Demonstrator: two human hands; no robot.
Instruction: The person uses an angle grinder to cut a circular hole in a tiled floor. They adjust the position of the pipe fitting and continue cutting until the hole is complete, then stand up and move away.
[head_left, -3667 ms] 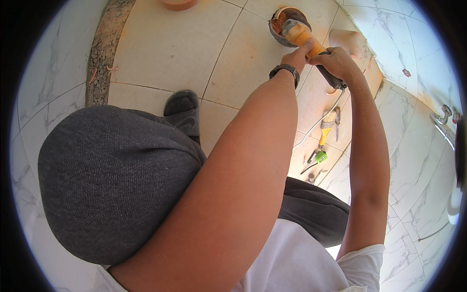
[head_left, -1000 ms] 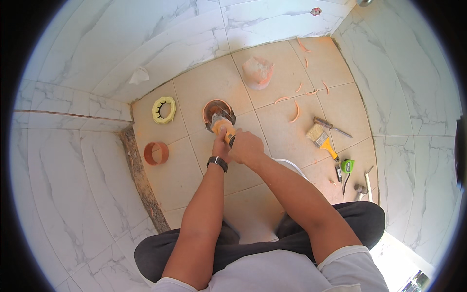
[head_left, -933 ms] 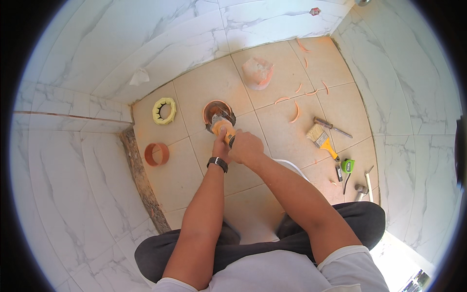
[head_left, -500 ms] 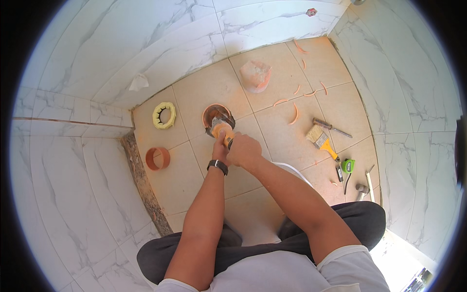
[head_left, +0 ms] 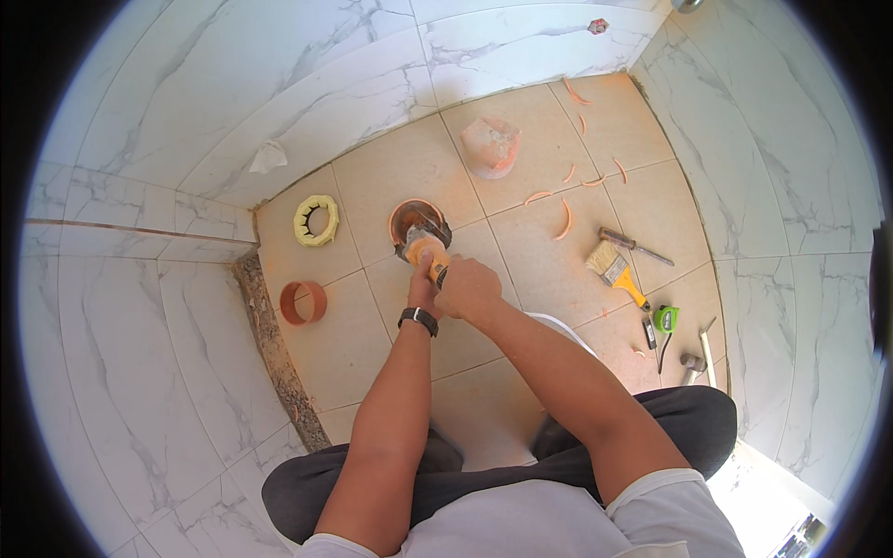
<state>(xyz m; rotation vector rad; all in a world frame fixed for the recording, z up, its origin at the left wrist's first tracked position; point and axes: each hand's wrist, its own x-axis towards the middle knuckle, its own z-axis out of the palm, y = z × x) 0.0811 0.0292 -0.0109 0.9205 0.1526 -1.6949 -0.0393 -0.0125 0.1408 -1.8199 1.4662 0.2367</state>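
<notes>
Both hands (head_left: 456,284) gripping orange power tool (head_left: 423,249), over round floor pipe (head_left: 414,217)

Two hands, left (head_left: 423,286) and right (head_left: 468,288), closed together on one dust-coated power tool (head_left: 423,244). One wristwatch (head_left: 419,320). One pipe opening (head_left: 415,218) in the floor. One yellow toothed ring (head_left: 316,220), one short orange pipe collar (head_left: 303,302), one pale orange pipe piece (head_left: 490,147). One paintbrush (head_left: 616,267), one chisel-like tool (head_left: 635,246), one green tape measure (head_left: 664,319). Roughly seven curved orange offcuts (head_left: 564,219), hard to count. One crumpled white scrap (head_left: 268,156).
</notes>
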